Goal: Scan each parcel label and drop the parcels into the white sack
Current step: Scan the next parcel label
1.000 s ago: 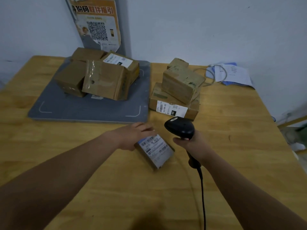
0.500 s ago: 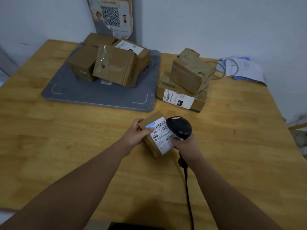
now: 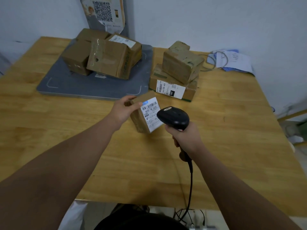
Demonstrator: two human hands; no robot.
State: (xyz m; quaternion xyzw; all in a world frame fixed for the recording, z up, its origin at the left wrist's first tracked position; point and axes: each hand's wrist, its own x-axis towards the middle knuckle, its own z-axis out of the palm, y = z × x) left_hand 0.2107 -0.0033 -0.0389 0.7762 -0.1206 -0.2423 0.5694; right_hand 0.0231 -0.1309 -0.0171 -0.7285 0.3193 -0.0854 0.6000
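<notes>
The small parcel (image 3: 138,119) is held tilted over the middle of the worktop (image 3: 232,130) by the left grip (image 3: 122,112), with fingers and thumb curled around its upper end. Whether its lower corner touches the wood cannot be told. Its label (image 3: 152,114) is turned toward the scanner (image 3: 173,117), whose handle is enclosed by the right grip (image 3: 186,138). Bare wood is seen to the right of the hands and toward the near edge, over which the cable (image 3: 191,180) is hung. A pile (image 3: 106,60) of four parcels, as it seems, is kept on the grey pad (image 3: 69,83) at the back left. A stack (image 3: 181,67) of three is found just beside the pad's right edge.
</notes>
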